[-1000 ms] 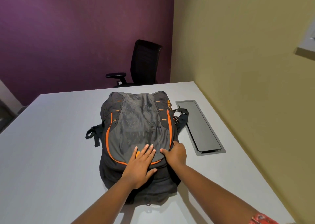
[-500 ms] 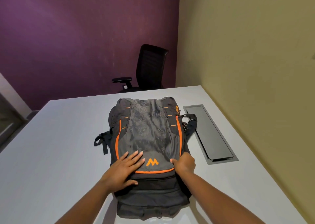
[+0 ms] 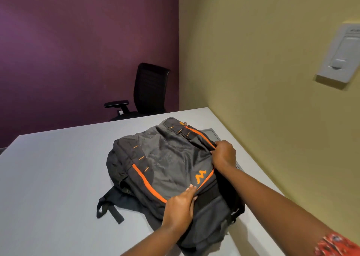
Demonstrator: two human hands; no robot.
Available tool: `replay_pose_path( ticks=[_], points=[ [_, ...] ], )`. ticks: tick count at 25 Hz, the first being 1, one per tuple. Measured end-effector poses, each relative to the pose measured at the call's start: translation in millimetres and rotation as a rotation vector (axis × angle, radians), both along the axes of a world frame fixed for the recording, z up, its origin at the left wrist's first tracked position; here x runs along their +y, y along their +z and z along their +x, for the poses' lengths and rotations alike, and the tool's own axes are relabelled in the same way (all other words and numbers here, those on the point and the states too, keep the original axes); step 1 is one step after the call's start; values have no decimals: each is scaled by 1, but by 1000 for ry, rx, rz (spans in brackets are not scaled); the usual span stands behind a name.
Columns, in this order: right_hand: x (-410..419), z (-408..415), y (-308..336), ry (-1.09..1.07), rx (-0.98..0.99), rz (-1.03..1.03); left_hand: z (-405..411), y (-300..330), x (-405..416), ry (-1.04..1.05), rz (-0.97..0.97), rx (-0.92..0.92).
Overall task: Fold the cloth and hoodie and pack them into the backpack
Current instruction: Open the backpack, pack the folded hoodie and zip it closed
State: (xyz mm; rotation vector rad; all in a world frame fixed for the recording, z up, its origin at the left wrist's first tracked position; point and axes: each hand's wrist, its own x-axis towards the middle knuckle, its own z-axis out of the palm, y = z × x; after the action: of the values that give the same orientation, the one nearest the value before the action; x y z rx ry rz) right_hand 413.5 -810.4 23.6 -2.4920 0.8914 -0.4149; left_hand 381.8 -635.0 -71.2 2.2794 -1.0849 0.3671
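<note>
Now your right hand (image 3: 224, 154) clenches right edge of backpack (image 3: 171, 170) by orange zip; your left hand (image 3: 180, 207) presses near end, fingers straight; backpack lies on table (image 3: 58, 177).

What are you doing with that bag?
A person is working on a grey and orange backpack lying flat on a grey table. The left hand presses on its front near the orange trim, while the right hand grips the bag's right edge by the orange zip line. No cloth or hoodie is in sight.
</note>
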Motion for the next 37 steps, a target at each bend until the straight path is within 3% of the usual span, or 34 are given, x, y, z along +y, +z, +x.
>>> replay_pose_path(
  ticks=[4, 6, 8, 11, 14, 18, 21, 22, 25, 32, 34, 37],
  points=[
    [-19, 5, 31, 58, -31, -254, -15, 34, -47, 83, -57, 97],
    [-27, 8, 50, 74, -47, -348, -18, 52, -64, 97, -101, 243],
    [-34, 12, 73, 102, -78, -423, -23, 75, -82, 63, -222, 364],
    [-44, 18, 112, 198, -112, -570, -25, 112, -111, 60, -393, 395],
    [-54, 22, 154, 299, -114, -734, -31, 149, -132, 7, -515, 500],
    [-64, 21, 181, 403, -127, -850, -26, 177, -141, -200, -466, 644],
    [-80, 10, 171, 416, -71, -893, 10, 156, -126, -62, -621, 320],
    [-86, 6, 165, 402, -60, -900, 27, 144, -122, 10, -580, 216],
    [-96, -1, 153, 350, -11, -900, 66, 118, -124, 61, -296, 320],
    [-117, -20, 132, 358, -7, -893, 111, 159, -180, -197, -259, 302],
    [-120, -24, 125, 352, -68, -862, 108, 165, -192, -126, -278, 246],
    [-118, -43, 115, 201, -372, -760, 102, 166, -200, -59, -246, 178]
  ],
)
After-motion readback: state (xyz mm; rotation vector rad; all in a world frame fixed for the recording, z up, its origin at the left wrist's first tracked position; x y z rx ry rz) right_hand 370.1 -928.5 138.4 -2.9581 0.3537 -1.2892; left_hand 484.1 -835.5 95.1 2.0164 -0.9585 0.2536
